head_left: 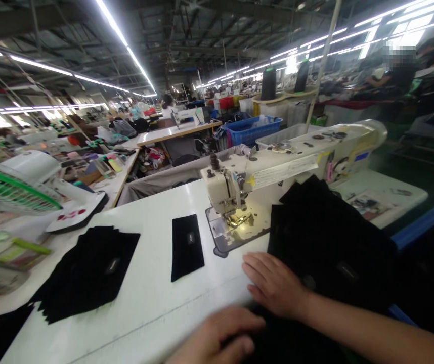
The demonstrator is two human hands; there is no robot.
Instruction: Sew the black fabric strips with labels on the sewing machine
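My right hand [275, 283] lies with its fingers stretched out at the white table's [152, 303] front edge, just left of a heap of black fabric pieces [315, 237]. My left hand [220, 336] is low in the view, slightly blurred, its thumb and forefinger apart, beside black cloth [289, 338] at the bottom edge. A single black fabric piece [187, 258] with a small label rests left of the sewing machine [226, 192]. Farther left is a fanned stack of black pieces [88, 273], the top one labelled too. Under the lit needle area, the metal plate [255, 240] shows no cloth.
A fan with a green-rimmed guard [15, 184] stands at the left. Blue basket [255, 130] and a clear bin [285, 134] sit behind the machine. A blue rail [425, 222] runs along the right. Another person [399, 76] is at the far right.
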